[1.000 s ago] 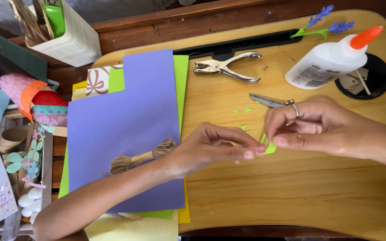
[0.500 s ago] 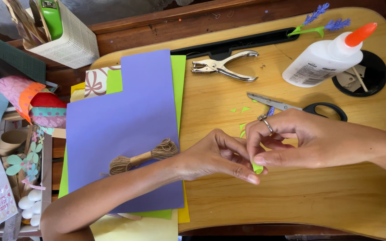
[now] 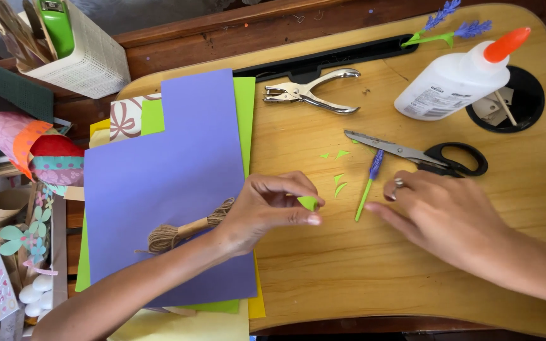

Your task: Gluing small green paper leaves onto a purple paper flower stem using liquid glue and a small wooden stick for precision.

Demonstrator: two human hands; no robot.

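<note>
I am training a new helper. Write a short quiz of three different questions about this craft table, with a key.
1. True or false: the left hand pinches a green paper piece.
2. Which thing lies nearest the right hand?
A. punch
B. paper stem
C. glue bottle
3. Fill in: the twine lies on the ____ sheet.

Key: 1 true; 2 B; 3 purple.
</note>
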